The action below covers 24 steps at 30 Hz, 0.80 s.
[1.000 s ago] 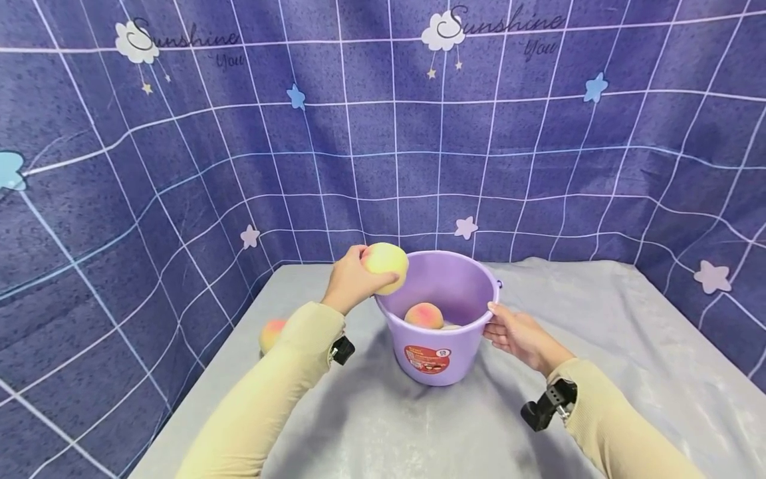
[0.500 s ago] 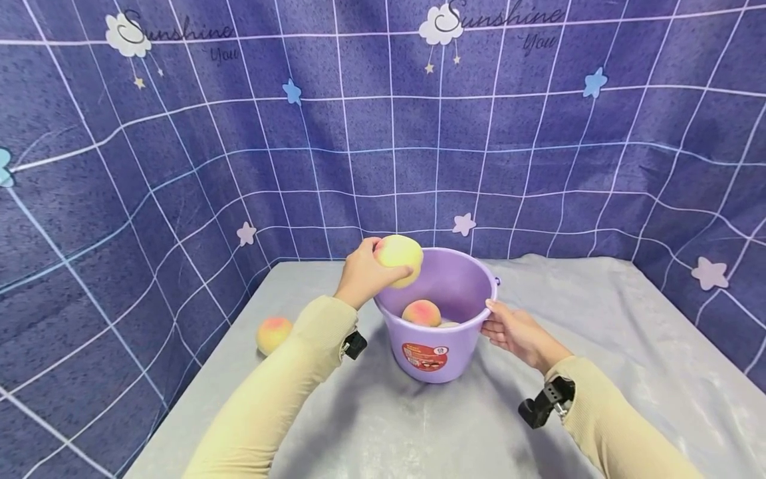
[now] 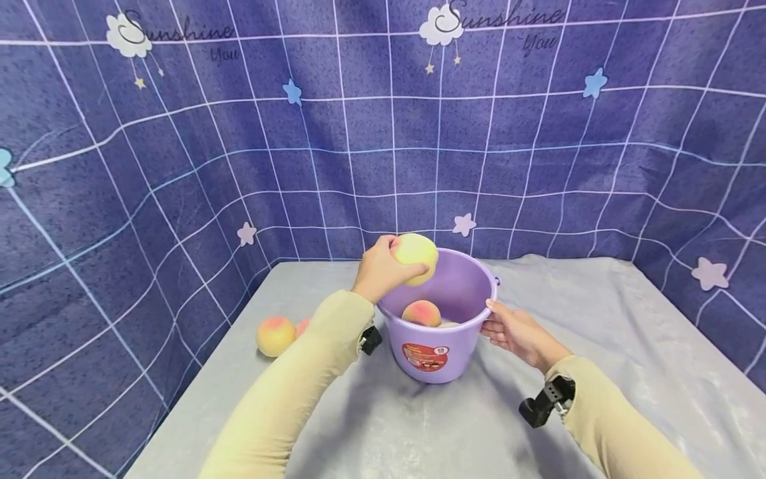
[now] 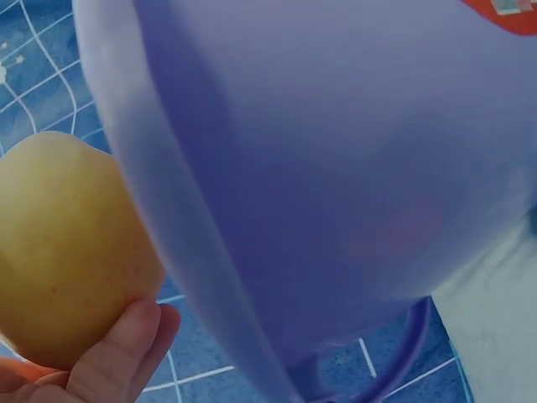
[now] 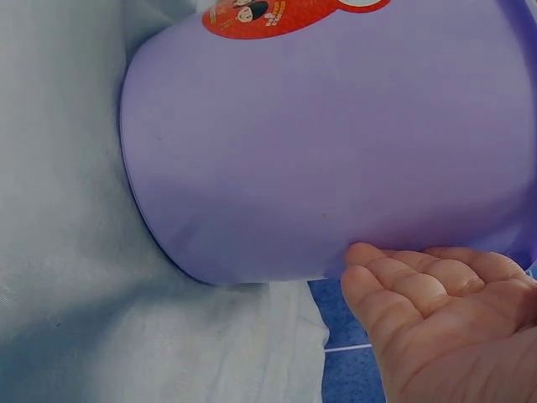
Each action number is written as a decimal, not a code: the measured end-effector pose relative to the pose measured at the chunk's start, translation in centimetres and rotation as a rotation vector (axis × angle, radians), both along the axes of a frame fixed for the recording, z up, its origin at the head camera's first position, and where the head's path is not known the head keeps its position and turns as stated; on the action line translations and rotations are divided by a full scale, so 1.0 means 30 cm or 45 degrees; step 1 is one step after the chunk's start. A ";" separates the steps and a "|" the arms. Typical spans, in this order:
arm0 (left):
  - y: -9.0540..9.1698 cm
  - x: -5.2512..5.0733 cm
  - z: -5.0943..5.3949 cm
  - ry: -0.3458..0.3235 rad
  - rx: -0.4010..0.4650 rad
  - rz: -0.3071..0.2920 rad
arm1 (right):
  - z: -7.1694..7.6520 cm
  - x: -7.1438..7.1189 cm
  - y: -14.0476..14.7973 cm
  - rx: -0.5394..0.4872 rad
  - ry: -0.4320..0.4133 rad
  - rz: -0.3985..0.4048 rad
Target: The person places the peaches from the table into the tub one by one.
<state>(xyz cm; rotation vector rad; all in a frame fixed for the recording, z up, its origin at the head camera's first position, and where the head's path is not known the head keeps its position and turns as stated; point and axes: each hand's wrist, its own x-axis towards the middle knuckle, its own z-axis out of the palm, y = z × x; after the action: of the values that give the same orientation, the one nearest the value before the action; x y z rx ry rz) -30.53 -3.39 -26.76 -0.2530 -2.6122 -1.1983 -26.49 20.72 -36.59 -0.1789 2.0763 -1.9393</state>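
Observation:
A yellow peach with a pink blush (image 3: 415, 258) is gripped by the left hand (image 3: 385, 271) above the left part of the purple bucket's opening. In the left wrist view the peach (image 4: 71, 243) shows beside the bucket rim, with fingertips (image 4: 126, 344) on its lower side. The bucket (image 3: 439, 356) stands upright, a red label on its front. The right hand (image 3: 514, 332) holds its right rim, thumb on top; in the right wrist view the fingers (image 5: 419, 281) lie against the outer wall. Inside the bucket rests another peach (image 3: 421, 313), with a paler thing beside it, partly hidden.
Left of the bucket, a peach (image 3: 276, 336) lies on the grey cloth (image 3: 479, 426), touching or close to another pinkish one (image 3: 302, 326) mostly hidden behind the left sleeve. A blue gridded curtain (image 3: 359, 166) stands behind and at both sides.
The left hand has moved right with its peach, from the bucket's left rim to over the opening. The sleeve now uncovers the peaches at left. The right hand has kept its hold.

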 end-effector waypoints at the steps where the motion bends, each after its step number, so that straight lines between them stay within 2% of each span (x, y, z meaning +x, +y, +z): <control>1: 0.006 -0.002 0.003 0.005 -0.012 -0.005 | 0.000 -0.001 0.001 0.002 -0.003 -0.002; 7: 0.046 0.008 0.028 0.060 -0.108 -0.033 | 0.000 -0.005 0.005 0.007 -0.002 0.001; 12: 0.075 0.008 0.039 0.071 -0.199 -0.057 | 0.000 -0.004 0.003 0.010 -0.007 0.003; 20: 0.095 -0.003 0.062 0.038 -0.285 -0.073 | -0.004 -0.004 -0.001 0.003 -0.011 -0.005; 24: 0.094 -0.013 0.076 -0.040 -0.410 -0.090 | -0.006 -0.001 -0.002 -0.009 -0.019 -0.020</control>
<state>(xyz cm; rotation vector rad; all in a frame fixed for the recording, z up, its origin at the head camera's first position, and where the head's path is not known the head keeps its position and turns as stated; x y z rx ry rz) -30.93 -0.57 -24.49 -0.3928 -2.8375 -0.8002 -26.52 20.65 -36.76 -0.1498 2.0677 -1.9512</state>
